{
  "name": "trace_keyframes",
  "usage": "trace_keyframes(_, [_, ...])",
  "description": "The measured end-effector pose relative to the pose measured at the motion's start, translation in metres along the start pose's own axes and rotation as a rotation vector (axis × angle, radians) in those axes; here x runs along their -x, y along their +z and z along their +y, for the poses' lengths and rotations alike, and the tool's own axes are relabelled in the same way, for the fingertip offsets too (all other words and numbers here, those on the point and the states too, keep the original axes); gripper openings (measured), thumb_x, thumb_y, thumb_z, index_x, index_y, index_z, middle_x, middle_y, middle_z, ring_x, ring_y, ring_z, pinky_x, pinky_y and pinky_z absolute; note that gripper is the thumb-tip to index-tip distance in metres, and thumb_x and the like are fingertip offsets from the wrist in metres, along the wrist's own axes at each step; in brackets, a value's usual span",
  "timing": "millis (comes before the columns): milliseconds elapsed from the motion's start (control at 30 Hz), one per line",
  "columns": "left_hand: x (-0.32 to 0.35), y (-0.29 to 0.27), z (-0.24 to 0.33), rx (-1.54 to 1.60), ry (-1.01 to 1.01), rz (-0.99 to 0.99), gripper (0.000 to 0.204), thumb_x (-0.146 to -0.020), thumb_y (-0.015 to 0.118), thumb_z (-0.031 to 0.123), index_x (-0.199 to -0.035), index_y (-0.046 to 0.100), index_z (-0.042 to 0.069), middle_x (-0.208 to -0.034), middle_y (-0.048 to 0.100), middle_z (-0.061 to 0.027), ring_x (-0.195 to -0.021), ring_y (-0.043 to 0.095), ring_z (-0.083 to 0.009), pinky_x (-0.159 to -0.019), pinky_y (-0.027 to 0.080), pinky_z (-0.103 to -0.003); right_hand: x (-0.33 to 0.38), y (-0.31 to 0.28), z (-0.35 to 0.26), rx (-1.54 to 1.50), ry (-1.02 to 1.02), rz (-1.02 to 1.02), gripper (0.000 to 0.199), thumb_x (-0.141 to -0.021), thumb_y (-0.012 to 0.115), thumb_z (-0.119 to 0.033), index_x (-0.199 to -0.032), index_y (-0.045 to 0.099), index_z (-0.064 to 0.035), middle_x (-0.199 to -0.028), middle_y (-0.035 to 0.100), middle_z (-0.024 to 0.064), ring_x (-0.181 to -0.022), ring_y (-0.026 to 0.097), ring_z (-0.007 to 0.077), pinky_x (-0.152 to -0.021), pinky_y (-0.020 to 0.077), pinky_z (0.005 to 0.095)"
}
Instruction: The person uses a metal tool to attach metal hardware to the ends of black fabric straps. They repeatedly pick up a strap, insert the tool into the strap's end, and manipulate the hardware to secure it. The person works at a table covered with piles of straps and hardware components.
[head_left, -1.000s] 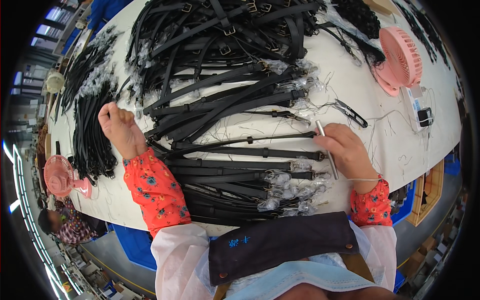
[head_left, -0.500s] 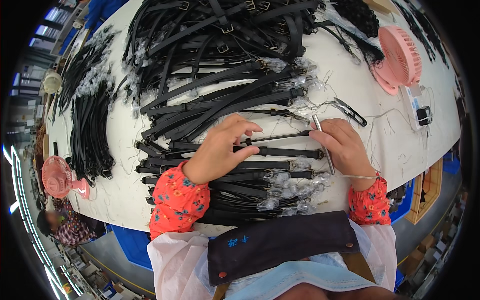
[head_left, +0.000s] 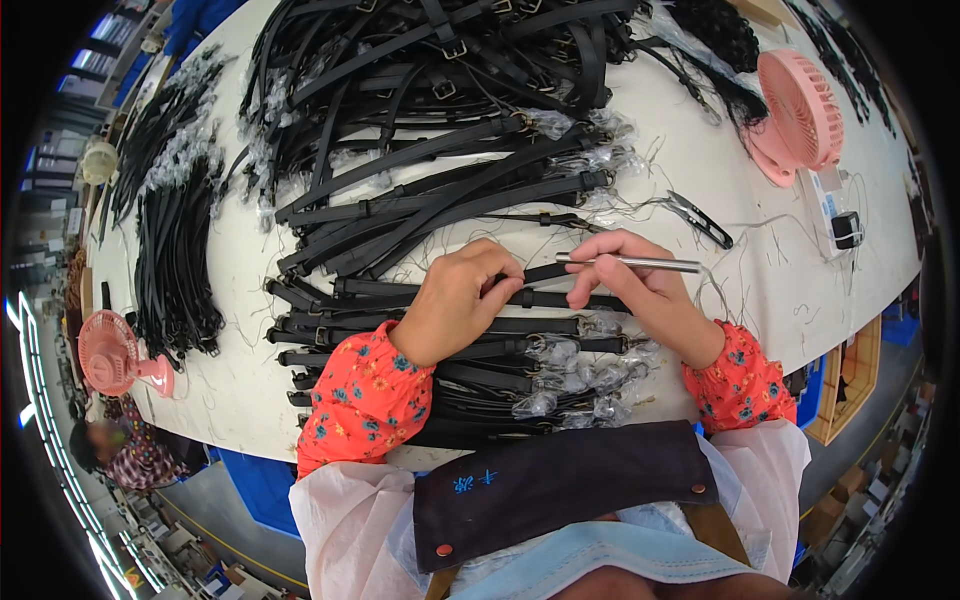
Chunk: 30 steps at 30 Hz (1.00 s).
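Between the thumb and fingers of my left hand [head_left: 455,300] is a narrow black strap [head_left: 546,272], which runs to the right over other straps. My right hand [head_left: 650,295] grips a slim silver pen-like tool [head_left: 665,264] with a thin cord trailing from its right end. The tool's left tip is close to the strap; I cannot tell whether they touch. Below and beside both hands lie rows of black buckled straps [head_left: 450,326], several with clear plastic wrap [head_left: 560,365] round their buckles.
A large heap of black straps [head_left: 430,90] covers the far table. Thread snips [head_left: 700,220] lie right of my hands, near a power strip [head_left: 830,205] and a pink fan [head_left: 800,110]. Another strap bundle [head_left: 180,265] and pink fan [head_left: 108,345] are at left. A person [head_left: 130,445] sits beyond.
My left hand has moved right and closed on the strap. My right hand has moved left, and the tool has swung from nearly upright to nearly level.
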<state>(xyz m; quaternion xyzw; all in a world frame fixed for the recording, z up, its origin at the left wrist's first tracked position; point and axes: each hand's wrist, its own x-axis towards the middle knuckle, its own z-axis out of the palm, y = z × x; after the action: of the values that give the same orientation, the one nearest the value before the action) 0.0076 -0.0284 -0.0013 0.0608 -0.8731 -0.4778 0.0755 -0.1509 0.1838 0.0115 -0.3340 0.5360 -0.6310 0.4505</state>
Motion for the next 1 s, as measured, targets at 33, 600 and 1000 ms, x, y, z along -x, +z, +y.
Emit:
trace_keyframes(33, [0.0, -0.001, 0.0, 0.005, -0.017, 0.001, 0.009, -0.09, 0.074, 0.0, -0.099, 0.072, 0.0, -0.091, 0.069, -0.0075, -0.071, 0.062, -0.0142, -0.062, 0.048, -0.028, -0.001, 0.001, 0.007, -0.027, 0.031, 0.0, 0.03, -0.111, 0.053, -0.024, -0.125, 0.061, 0.0011, -0.094, 0.072, 0.0084, -0.09, 0.069, 0.0126, -0.084, 0.0556, 0.0291])
trace_keyframes(600, [-0.002, 0.005, -0.002, 0.103, -0.085, 0.108, 0.008, -0.095, 0.072, 0.001, -0.103, 0.072, 0.0, -0.081, 0.075, -0.0049, -0.065, 0.061, -0.003, -0.056, 0.047, -0.021, 0.0, 0.005, 0.019, -0.001, 0.152, -0.057, 0.034, -0.11, 0.054, -0.03, -0.125, 0.063, -0.0004, -0.092, 0.071, 0.0069, -0.087, 0.067, 0.01, -0.081, 0.0553, 0.0263])
trace_keyframes(1000, [-0.001, 0.008, -0.007, 0.106, -0.078, 0.115, 0.008, -0.097, 0.07, 0.001, -0.105, 0.071, 0.001, -0.083, 0.075, -0.0044, -0.066, 0.061, -0.0028, -0.056, 0.047, -0.021, -0.001, 0.005, 0.02, 0.046, 0.142, -0.06, 0.033, -0.11, 0.054, -0.03, -0.126, 0.063, -0.0011, -0.093, 0.072, 0.0062, -0.087, 0.067, 0.0097, -0.081, 0.0554, 0.0268])
